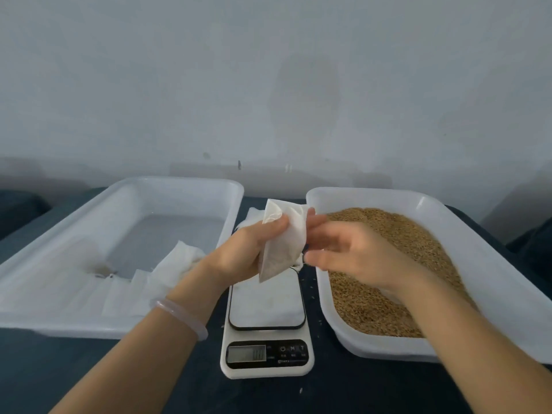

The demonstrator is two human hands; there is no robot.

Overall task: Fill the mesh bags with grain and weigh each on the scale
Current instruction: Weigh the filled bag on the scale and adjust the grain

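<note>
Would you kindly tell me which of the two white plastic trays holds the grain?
The white plastic tray right of the white digital scale: brown grain fills it, while the left tray holds white mesh bags.

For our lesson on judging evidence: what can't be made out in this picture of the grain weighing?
- Reading on the scale, head view: digits too small and blurred.
- Fill of the bag, head view: the left hand covers part.
- Grip of the right hand, head view: blurred by motion.
- Right corner of the grain tray, head view: cut off by the edge.
</note>
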